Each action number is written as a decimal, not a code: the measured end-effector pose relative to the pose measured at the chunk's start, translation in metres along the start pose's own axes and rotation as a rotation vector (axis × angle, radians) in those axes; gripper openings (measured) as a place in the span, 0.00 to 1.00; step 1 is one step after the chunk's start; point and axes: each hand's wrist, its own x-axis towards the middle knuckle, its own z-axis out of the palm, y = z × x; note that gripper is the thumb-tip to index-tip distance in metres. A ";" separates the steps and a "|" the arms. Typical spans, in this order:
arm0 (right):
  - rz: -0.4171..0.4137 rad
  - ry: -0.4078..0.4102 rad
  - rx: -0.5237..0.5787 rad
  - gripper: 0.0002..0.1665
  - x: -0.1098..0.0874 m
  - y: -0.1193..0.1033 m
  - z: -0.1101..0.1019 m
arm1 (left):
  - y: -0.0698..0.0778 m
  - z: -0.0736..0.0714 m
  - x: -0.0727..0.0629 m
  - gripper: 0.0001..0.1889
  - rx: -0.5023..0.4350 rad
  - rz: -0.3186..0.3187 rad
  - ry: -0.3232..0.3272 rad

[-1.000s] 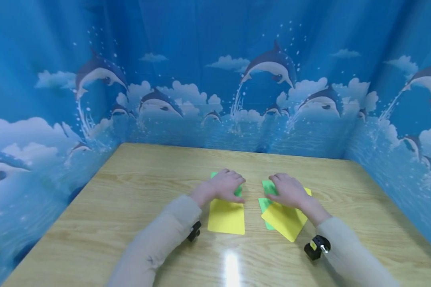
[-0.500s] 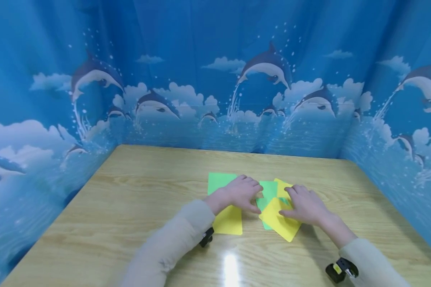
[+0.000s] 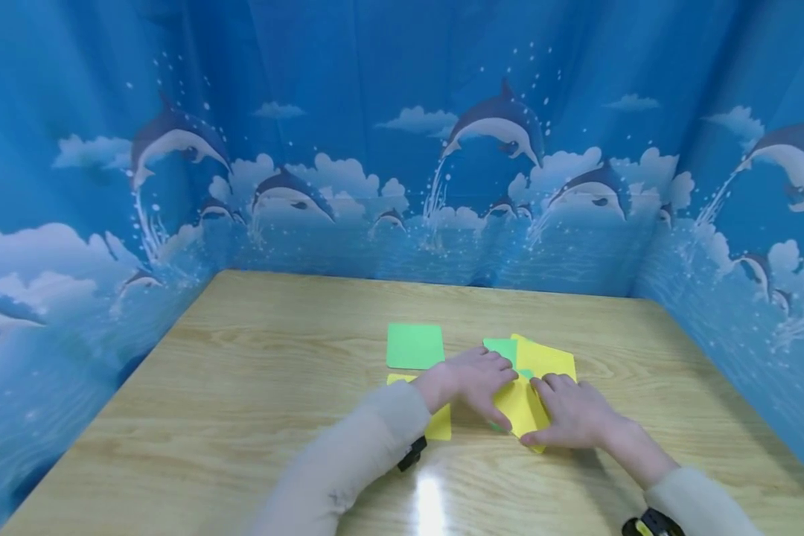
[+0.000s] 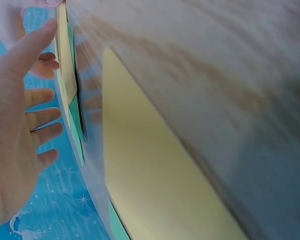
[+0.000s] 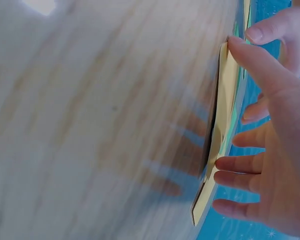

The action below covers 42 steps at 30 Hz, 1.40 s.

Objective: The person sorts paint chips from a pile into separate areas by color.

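I've got the tilted yellow sheet (image 3: 520, 406) between two relaxed hands: the right hand (image 3: 576, 413) rests on its right part, thumb at its near edge, grasping nothing; the left hand (image 3: 477, 380), also empty, is at its left edge — contact I can't tell. An uneven push would likely skew it off the green sheet (image 3: 501, 347) beneath. The far yellow sheet (image 3: 546, 359) lies just beyond it. Left of it, a green square (image 3: 415, 346) and a yellow square (image 3: 441, 426) limit sideways room — bare tabletop (image 3: 522, 487) opens in front of it
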 end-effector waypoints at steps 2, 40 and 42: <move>0.003 -0.014 0.001 0.58 -0.001 0.000 0.001 | 0.002 0.001 0.002 0.48 -0.001 0.000 -0.006; 0.038 -0.161 0.164 0.62 0.004 0.013 -0.010 | 0.002 0.003 0.017 0.49 -0.041 -0.031 -0.080; 0.027 -0.156 0.170 0.61 0.003 0.014 -0.008 | 0.003 0.003 0.016 0.49 -0.041 -0.016 -0.080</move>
